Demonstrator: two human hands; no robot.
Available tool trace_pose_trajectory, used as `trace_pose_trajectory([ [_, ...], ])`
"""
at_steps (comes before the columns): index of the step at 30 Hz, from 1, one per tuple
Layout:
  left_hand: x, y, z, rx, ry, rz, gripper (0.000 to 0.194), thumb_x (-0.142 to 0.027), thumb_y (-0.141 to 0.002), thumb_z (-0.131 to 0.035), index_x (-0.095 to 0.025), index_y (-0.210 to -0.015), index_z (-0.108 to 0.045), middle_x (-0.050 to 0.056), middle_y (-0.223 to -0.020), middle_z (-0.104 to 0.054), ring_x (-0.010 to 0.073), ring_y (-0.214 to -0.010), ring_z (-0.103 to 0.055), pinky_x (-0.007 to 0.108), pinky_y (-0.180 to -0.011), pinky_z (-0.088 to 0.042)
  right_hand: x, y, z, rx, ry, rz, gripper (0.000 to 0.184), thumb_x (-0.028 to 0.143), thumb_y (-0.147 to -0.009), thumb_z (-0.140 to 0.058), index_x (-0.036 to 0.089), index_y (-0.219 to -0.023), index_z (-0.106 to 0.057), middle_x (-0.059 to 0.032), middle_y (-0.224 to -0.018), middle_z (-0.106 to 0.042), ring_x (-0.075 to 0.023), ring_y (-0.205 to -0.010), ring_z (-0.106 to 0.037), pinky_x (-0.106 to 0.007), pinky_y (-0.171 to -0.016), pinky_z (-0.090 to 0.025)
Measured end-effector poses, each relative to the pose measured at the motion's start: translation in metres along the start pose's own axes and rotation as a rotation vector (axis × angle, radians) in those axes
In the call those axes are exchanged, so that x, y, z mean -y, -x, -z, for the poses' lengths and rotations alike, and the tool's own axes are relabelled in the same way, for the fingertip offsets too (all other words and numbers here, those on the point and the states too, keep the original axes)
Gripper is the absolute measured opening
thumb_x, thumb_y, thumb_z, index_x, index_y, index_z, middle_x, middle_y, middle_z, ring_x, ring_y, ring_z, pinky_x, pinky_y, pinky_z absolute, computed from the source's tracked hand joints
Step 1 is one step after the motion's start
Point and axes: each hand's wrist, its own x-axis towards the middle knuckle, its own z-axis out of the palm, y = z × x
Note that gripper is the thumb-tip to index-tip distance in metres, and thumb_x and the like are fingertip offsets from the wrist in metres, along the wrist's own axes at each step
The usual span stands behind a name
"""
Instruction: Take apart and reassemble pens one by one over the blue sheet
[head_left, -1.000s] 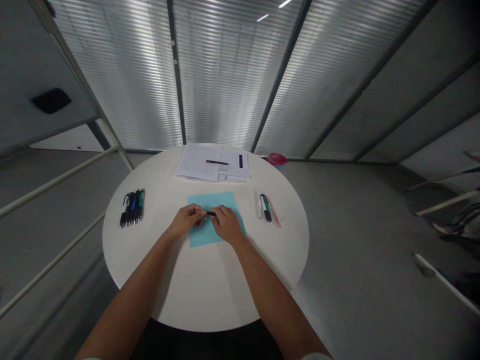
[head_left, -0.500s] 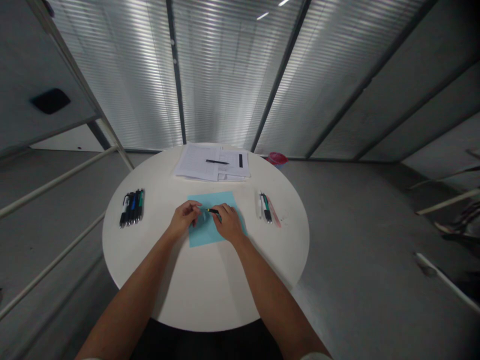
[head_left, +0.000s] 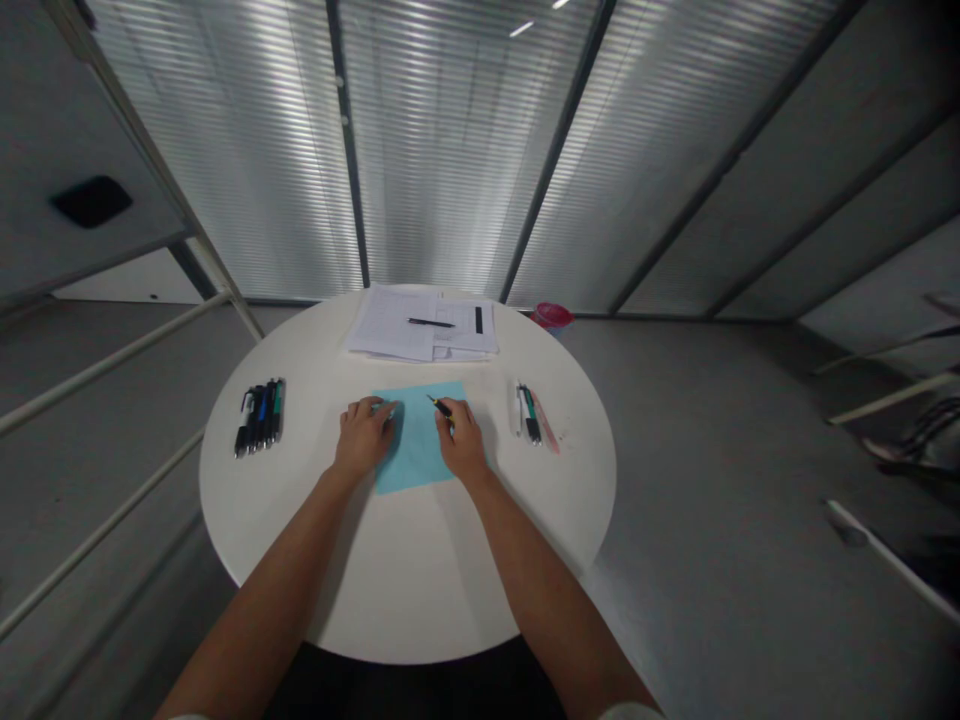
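Note:
A light-blue sheet [head_left: 421,455] lies in front of me on the round white table [head_left: 412,570]. My right hand [head_left: 462,440] rests over the sheet's right side, closed on a slim black-and-yellow pen-shaped tool [head_left: 441,407]. Its thin tip points away and to the left. At the sheet's left edge, my left hand [head_left: 363,436] has bent fingers, with thumb and forefinger close together. Something small and pale shows by those fingertips, too small to name. The two hands are apart, with blue sheet visible between them.
Several pens [head_left: 260,415] lie in a row on the left. To the right are a white pen-like piece [head_left: 517,412], a green-and-black pen [head_left: 531,415] and a pink strip [head_left: 546,422]. Papers [head_left: 397,325] with a black pen [head_left: 431,323] lie at the far edge. A red basin [head_left: 553,316] stands beyond.
My hands have moved apart. The right hand has drawn back right and turned the tool so its tip points more away from me; the left hand has shifted slightly left.

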Motion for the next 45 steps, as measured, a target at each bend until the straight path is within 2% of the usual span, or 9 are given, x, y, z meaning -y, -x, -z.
trace_pose_trajectory([
  [4, 0.000, 0.000, 0.000, 0.059, -0.019, -0.023, 0.031, -0.028, -0.087, -0.049, -0.029, -0.110, -0.069, 0.010, -0.113, -0.061, 0.0293, -0.102, -0.050, 0.044, -0.084, -0.040, -0.004, 0.001, 0.000, -0.115, -0.094, -0.037, 0.027, 0.031, -0.095, -0.039, 0.017, -0.115, -0.050, -0.0090, -0.103, -0.059, -0.0177, -0.094, -0.057, -0.032, -0.084, -0.047],
  [8, -0.002, 0.000, 0.002, 0.056, -0.021, -0.022, 0.033, -0.026, -0.087, -0.048, -0.026, -0.113, -0.068, 0.011, -0.115, -0.062, 0.0295, -0.103, -0.051, 0.044, -0.084, -0.041, -0.007, 0.002, -0.002, -0.189, -0.168, -0.099, 0.028, 0.031, -0.096, -0.036, 0.018, -0.118, -0.047, -0.0072, -0.097, -0.059, -0.0161, -0.085, -0.057, -0.032, -0.080, -0.047],
  [14, -0.010, 0.003, 0.006, 0.084, -0.025, -0.153, 0.052, -0.023, -0.084, -0.050, -0.030, -0.136, -0.049, 0.008, -0.140, -0.048, 0.0304, -0.120, -0.045, 0.047, -0.096, -0.035, -0.008, 0.002, -0.004, -0.208, -0.249, -0.149, 0.026, 0.031, -0.096, -0.033, 0.018, -0.117, -0.045, -0.0014, -0.084, -0.055, -0.0120, -0.068, -0.053, -0.029, -0.072, -0.046],
  [18, -0.008, 0.003, 0.004, 0.155, 0.007, -0.213, 0.045, -0.024, -0.086, -0.046, -0.029, -0.130, -0.055, 0.006, -0.137, -0.052, 0.0300, -0.124, -0.044, 0.049, -0.101, -0.031, -0.008, 0.002, -0.005, -0.187, -0.254, -0.153, 0.027, 0.032, -0.096, -0.033, 0.018, -0.117, -0.045, -0.0027, -0.087, -0.056, -0.0122, -0.070, -0.054, -0.029, -0.072, -0.046],
  [28, -0.001, 0.000, -0.001, 0.123, 0.144, -0.190, 0.036, -0.022, -0.085, -0.048, -0.027, -0.115, -0.067, 0.007, -0.126, -0.061, 0.0282, -0.119, -0.052, 0.048, -0.102, -0.036, -0.008, 0.001, -0.005, -0.119, -0.229, -0.133, 0.030, 0.033, -0.095, -0.035, 0.018, -0.118, -0.048, -0.0065, -0.095, -0.059, -0.0157, -0.082, -0.056, -0.031, -0.075, -0.046],
  [31, 0.005, -0.003, -0.002, 0.090, 0.270, -0.168, 0.034, -0.020, -0.083, -0.048, -0.024, -0.110, -0.069, 0.007, -0.115, -0.067, 0.0239, -0.108, -0.058, 0.041, -0.098, -0.041, -0.009, 0.001, -0.005, -0.117, -0.226, -0.134, 0.030, 0.034, -0.095, -0.035, 0.018, -0.119, -0.048, -0.0065, -0.094, -0.059, -0.0160, -0.082, -0.056, -0.031, -0.075, -0.046],
  [38, 0.015, -0.006, -0.001, -0.110, 0.452, 0.075, 0.033, -0.018, -0.079, -0.048, -0.018, -0.106, -0.066, 0.010, -0.101, -0.065, 0.0203, -0.092, -0.060, 0.036, -0.087, -0.048, -0.010, 0.001, -0.006, -0.116, -0.224, -0.151, 0.032, 0.035, -0.095, -0.035, 0.018, -0.119, -0.048, -0.0055, -0.092, -0.060, -0.0155, -0.081, -0.057, -0.030, -0.075, -0.046],
  [41, 0.015, -0.005, 0.000, -0.113, 0.392, 0.115, 0.037, -0.016, -0.075, -0.050, -0.017, -0.108, -0.066, 0.011, -0.101, -0.063, 0.0202, -0.087, -0.059, 0.037, -0.084, -0.048, -0.010, 0.001, -0.007, -0.109, -0.216, -0.149, 0.032, 0.036, -0.095, -0.035, 0.018, -0.119, -0.048, -0.0054, -0.090, -0.060, -0.0157, -0.081, -0.057, -0.030, -0.075, -0.047],
  [45, 0.011, -0.003, 0.002, 0.017, 0.150, 0.068, 0.034, -0.024, -0.074, -0.056, -0.021, -0.105, -0.070, 0.012, -0.098, -0.063, 0.0270, -0.092, -0.057, 0.043, -0.084, -0.044, -0.010, 0.001, -0.006, -0.078, -0.194, -0.143, 0.032, 0.036, -0.095, -0.036, 0.018, -0.119, -0.048, -0.0058, -0.090, -0.061, -0.0163, -0.082, -0.058, -0.030, -0.075, -0.047],
])
